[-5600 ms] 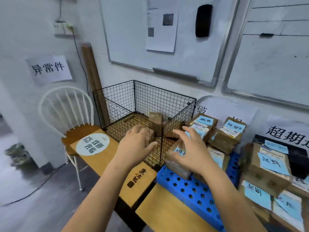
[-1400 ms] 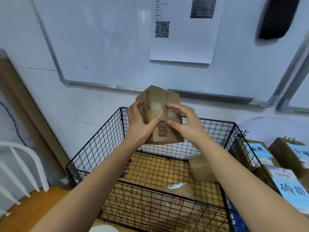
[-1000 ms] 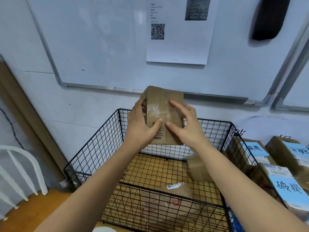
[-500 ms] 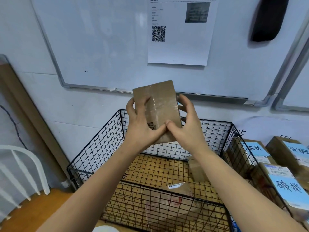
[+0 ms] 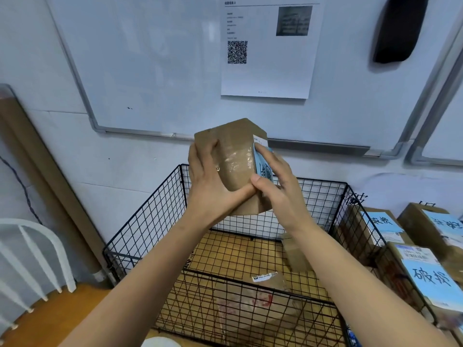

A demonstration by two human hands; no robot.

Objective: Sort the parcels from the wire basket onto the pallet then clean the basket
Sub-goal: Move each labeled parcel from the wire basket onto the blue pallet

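Cardboard parcel (image 5: pixel 235 159) held up in both hands above the wire basket (image 5: pixel 155 221).
Left hand (image 5: pixel 213 191) clasps the parcel's left side, fingers reaching up its face, thumb stretched along the lower part. Right hand (image 5: pixel 278 194) grips the right side; its fingers lie across a blue label (image 5: pixel 262 169) stuck there, and its thumb tip meets the left thumb. Parcel sits tilted, clear above the basket's back rim. Inside the basket: a flat brown packet (image 5: pixel 255 309) near the front wall, a small box (image 5: pixel 295 254) toward the right wall. Just right of the basket, outside it, labelled boxes (image 5: pixel 426 279) stand close together.
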